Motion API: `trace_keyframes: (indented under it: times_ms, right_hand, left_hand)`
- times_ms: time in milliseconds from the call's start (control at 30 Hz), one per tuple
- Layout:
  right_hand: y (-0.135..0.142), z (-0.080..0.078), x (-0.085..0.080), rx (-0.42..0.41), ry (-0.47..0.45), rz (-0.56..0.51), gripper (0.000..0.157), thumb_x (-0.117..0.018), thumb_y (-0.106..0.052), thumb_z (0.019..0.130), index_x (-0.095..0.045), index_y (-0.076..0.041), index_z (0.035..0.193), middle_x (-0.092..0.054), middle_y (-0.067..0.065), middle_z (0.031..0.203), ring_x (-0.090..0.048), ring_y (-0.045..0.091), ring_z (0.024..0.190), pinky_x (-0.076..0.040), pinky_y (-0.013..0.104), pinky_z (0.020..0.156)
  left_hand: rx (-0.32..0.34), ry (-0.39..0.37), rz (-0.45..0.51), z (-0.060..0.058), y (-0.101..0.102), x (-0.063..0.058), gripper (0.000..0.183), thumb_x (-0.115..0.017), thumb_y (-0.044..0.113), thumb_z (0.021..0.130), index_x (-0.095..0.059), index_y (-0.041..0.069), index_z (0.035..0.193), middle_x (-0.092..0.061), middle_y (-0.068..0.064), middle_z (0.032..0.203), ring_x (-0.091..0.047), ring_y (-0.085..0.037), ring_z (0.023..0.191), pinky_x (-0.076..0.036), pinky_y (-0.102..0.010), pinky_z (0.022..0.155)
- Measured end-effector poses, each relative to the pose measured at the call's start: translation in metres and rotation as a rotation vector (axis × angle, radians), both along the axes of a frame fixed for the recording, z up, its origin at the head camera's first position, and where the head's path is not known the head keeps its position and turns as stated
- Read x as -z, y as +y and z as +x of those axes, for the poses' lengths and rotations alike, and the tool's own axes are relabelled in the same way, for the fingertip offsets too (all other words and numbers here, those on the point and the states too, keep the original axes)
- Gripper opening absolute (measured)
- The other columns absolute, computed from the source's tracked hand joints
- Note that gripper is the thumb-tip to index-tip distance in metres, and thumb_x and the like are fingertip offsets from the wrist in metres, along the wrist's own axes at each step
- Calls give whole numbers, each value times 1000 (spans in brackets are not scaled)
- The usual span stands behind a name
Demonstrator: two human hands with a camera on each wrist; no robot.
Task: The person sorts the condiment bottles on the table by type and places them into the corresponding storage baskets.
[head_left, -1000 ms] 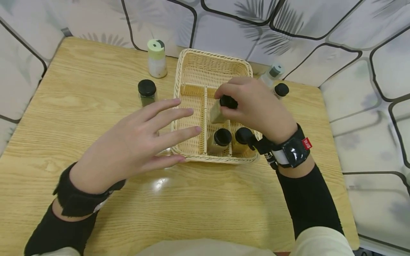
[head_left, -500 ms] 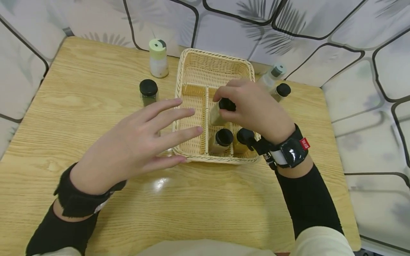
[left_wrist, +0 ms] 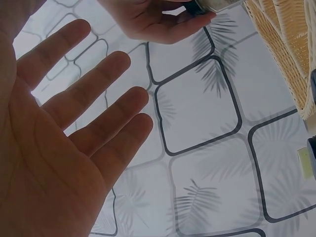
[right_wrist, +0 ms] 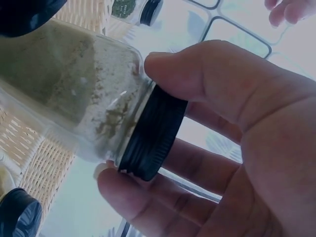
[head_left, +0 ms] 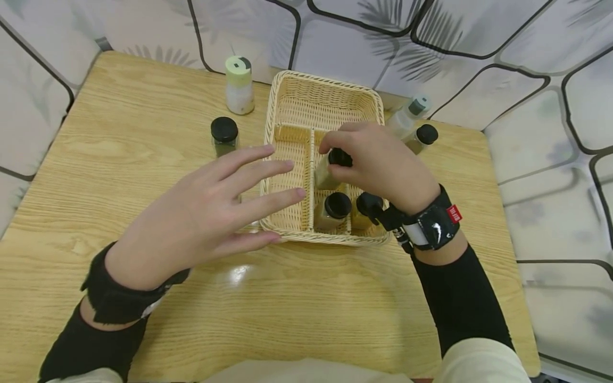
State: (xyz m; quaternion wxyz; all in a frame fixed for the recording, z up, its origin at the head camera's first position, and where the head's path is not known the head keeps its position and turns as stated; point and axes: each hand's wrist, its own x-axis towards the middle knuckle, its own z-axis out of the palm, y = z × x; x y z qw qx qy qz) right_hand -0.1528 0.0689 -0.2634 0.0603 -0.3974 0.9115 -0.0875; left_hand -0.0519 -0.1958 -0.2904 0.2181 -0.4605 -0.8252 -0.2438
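Note:
My right hand [head_left: 383, 165] pinches a clear spice jar [right_wrist: 74, 84] near its black ridged lid [right_wrist: 153, 133], thumb on one side and fingers on the other. Pale powder fills much of that jar, which stands tilted within a divided wicker basket [head_left: 328, 239]. Nearer me in the basket are two more black-lidded jars, one jar [head_left: 332, 210] left of a thin divider and the other jar [head_left: 366, 210] right of it, partly behind the wrist strap. With fingers spread and nothing held, my left hand [head_left: 201, 207] hovers by the basket's left side; its palm [left_wrist: 44, 158] shows in the left wrist view.
Left of the basket stand a black-lidded jar [head_left: 224, 135] of dark green contents and a green-topped white shaker [head_left: 239, 88]. To the right are a clear bottle [head_left: 407, 114] with a pale cap and another black-lidded jar [head_left: 423, 137]. A patterned wall covering [head_left: 335, 42] borders the wooden table [head_left: 287, 319].
The pinched jar has lowered slightly in the basket, the right hand with it. The left hand stays spread in place; the whole view has shifted a little.

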Motion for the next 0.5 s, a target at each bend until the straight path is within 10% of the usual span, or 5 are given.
trace_keyframes:
  times_ms: [500]
  right_hand:
    - [-1, -6, 9, -3, -26, 29, 19, -70, -14, 90, -71, -12, 109, -69, 2, 99, -56, 18, 75, -45, 31, 65]
  left_hand:
    - [9, 0, -8, -1, -1, 0, 51, -70, 38, 91, -62, 14, 136, -58, -19, 138, -47, -41, 134, -35, -46, 119]
